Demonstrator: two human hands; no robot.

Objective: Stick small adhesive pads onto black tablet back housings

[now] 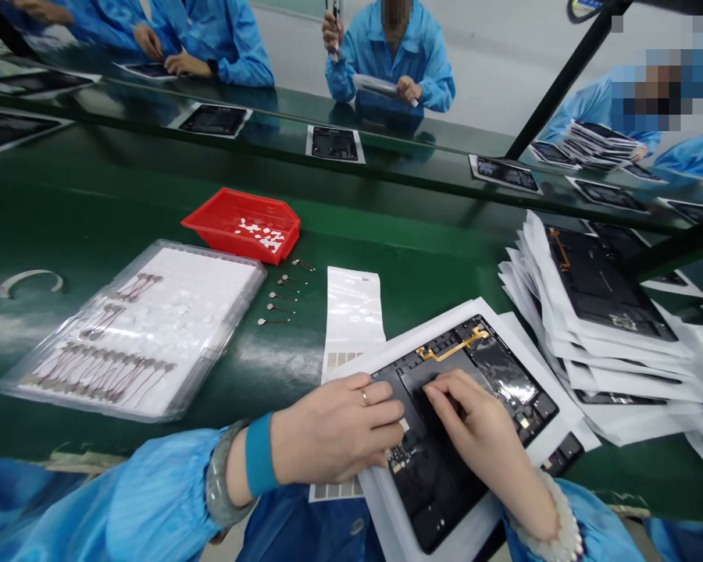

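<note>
left arm [152, 499] slants in from the lower left, and the left hand [340, 425] shows its back, fingers [387, 414] curled, pointing right! across from it, the right hand [480, 429] angles inward off a bare wrist [533, 499], thumb [446, 417] and forefinger [445, 380] tips close together!

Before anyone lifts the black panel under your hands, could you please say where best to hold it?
Likely the left and right edges of the black panel, from both sides: it lies flat, with an orange strip and small exposed parts on its upper face, best left untouched. The white sheet beneath juts past those edges, so gripping both together may be easiest.
</note>
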